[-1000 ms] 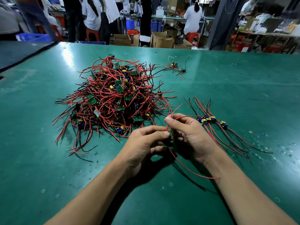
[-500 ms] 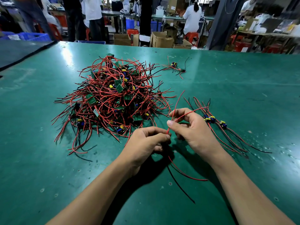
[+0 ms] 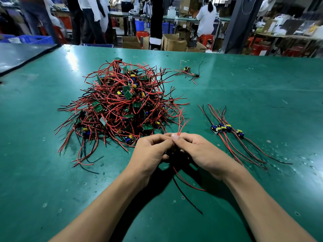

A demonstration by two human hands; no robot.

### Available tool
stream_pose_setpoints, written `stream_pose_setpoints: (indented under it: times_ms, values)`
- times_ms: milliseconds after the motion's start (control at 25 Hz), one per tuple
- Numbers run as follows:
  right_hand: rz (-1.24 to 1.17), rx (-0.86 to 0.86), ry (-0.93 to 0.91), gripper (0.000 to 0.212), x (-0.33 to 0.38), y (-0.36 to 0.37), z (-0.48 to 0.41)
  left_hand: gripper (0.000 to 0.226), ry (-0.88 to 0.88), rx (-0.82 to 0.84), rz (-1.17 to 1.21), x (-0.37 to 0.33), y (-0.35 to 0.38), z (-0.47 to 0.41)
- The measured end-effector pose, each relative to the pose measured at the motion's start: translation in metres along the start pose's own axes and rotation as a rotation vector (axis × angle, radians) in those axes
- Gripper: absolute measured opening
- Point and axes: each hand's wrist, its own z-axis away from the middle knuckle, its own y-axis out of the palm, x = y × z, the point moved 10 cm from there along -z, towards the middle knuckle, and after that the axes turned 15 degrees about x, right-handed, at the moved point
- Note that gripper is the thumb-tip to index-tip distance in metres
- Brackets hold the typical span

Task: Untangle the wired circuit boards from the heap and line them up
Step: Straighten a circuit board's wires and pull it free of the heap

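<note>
Head view: two hands on one set of wires

Left hand (image 3: 153, 151) and right hand (image 3: 198, 151) meet just in front of the heap (image 3: 122, 105), both pinching red wires (image 3: 180, 126); their board is hidden. Lined-up boards (image 3: 225, 129) lie to the right on the green table (image 3: 262, 84).

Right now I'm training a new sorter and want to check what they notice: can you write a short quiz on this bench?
1. True or false: the heap lies to the left of the row of sorted boards.
2. What do the left hand and right hand hold between them? A) wires B) a screwdriver C) nothing
3. Which wire colours trail over the table below the hands?

Key: 1 true; 2 A; 3 red and black.
</note>
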Motion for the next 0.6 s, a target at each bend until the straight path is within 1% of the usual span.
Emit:
stream_pose_setpoints:
  times_ms: [80,200,280,360,480,600]
  values:
    - [0.003,-0.016,-0.001,0.026,0.002,-0.001,0.0,0.028,-0.003,0.022,-0.053,0.0,0.002,0.0]
    - [0.063,-0.134,0.023,0.024,0.0,-0.016,0.002,0.017,-0.013,0.067,-0.112,0.0,0.007,-0.001]
    - [0.104,-0.174,0.01,0.023,0.002,-0.023,0.004,0.017,-0.021,0.062,-0.122,0.0,0.006,-0.002]
    - [0.113,-0.178,-0.02,0.02,0.007,-0.023,0.006,0.018,-0.038,0.047,-0.13,0.0,0.004,-0.002]
    - [0.203,-0.23,-0.076,0.015,0.018,-0.03,0.009,0.015,-0.069,0.046,-0.112,0.001,0.003,-0.002]
    - [0.193,-0.298,-0.126,0.011,0.02,-0.037,0.012,0.014,-0.091,0.036,-0.07,0.004,0.001,-0.003]
